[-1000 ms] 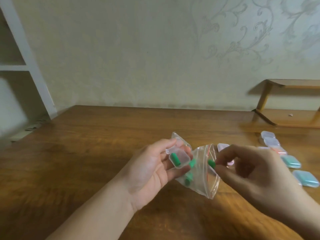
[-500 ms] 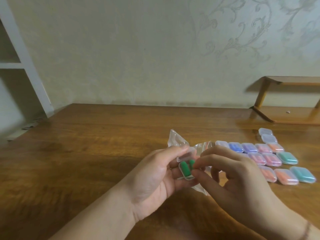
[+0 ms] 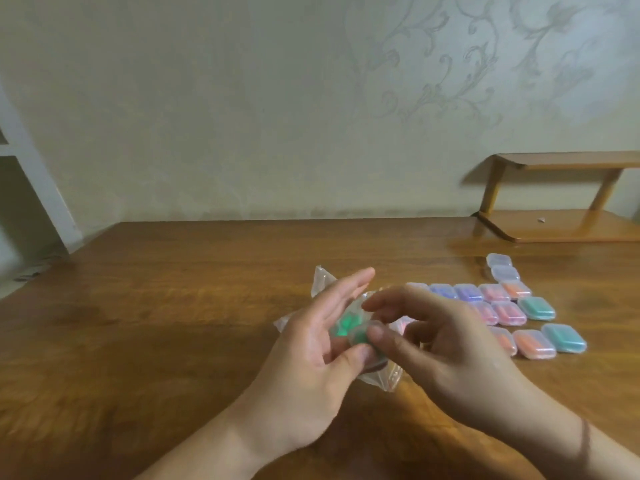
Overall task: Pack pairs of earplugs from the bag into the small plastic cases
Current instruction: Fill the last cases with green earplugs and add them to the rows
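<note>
I see a wide brown wooden bench [image 3: 173, 323] running back to a pale wall with a faint scroll pattern [image 3: 277, 98]. A small two-tier wooden shelf [image 3: 561, 223] stands at the bench's far right corner against the wall.

On the right side of the bench lies a cluster of small clear plastic cases [image 3: 512, 313], set in rows and touching or nearly touching one another. They show blue, purple, pink, orange and teal contents, and the two farthest look colourless.

Both of my bare hands meet above the middle of the bench. My left hand [image 3: 311, 355] is palm-up, index finger stretched out, with its thumb and lower fingers curled round a small clear plastic case holding green earplugs [image 3: 360, 336]. My right hand [image 3: 446, 344] comes in from the right, thumb pressed on the near edge of that case and fingers arched over its top, so it pinches the case too. The picture is blurred here, so I cannot tell whether the lid is fully down.

A crumpled clear zip-top plastic bag [image 3: 322, 282] sits beneath and behind my left hand, its corners poking out around it, with more green earplugs [image 3: 344, 322] showing through the plastic.
</note>
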Action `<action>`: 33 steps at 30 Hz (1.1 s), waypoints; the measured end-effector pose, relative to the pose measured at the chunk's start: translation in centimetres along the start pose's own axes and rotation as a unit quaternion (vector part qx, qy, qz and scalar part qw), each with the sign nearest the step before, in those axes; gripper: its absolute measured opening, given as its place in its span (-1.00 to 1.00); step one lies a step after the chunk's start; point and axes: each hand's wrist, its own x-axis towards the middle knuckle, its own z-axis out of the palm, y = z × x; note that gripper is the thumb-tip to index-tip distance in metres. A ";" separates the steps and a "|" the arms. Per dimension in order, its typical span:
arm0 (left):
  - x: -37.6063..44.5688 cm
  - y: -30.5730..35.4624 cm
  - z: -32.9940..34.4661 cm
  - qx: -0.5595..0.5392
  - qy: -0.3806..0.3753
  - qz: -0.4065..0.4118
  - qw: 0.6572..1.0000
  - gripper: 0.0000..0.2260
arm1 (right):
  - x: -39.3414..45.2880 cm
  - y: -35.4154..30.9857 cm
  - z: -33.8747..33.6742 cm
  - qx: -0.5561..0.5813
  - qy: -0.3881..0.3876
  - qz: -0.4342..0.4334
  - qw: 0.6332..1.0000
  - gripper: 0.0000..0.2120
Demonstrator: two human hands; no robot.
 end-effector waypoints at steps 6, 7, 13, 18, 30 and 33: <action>0.8 0.3 1.3 0.288 0.096 0.127 0.944 -0.60 | 0.6 -0.1 -2.8 0.125 0.029 0.073 0.989 -0.75; 1.4 0.5 1.6 0.351 0.103 0.148 0.919 -0.58 | 0.7 0.0 -3.4 0.125 0.032 0.086 0.988 -0.73; 6.0 2.6 6.3 0.416 0.066 0.113 0.900 -0.70 | 1.3 1.2 -9.6 0.050 0.013 0.098 0.994 -0.78; 13.0 1.7 13.4 0.373 -0.021 0.042 0.927 -0.68 | 0.8 5.6 -17.7 0.244 0.286 0.162 0.912 -0.76; 22.1 -4.7 20.8 0.501 -0.067 -0.020 0.862 -0.62 | -0.2 11.3 -21.3 0.435 0.461 0.321 0.704 -0.91; 22.4 -5.0 20.9 0.507 -0.080 -0.039 0.857 -0.59 | -0.1 11.3 -21.5 0.440 0.458 0.313 0.706 -0.91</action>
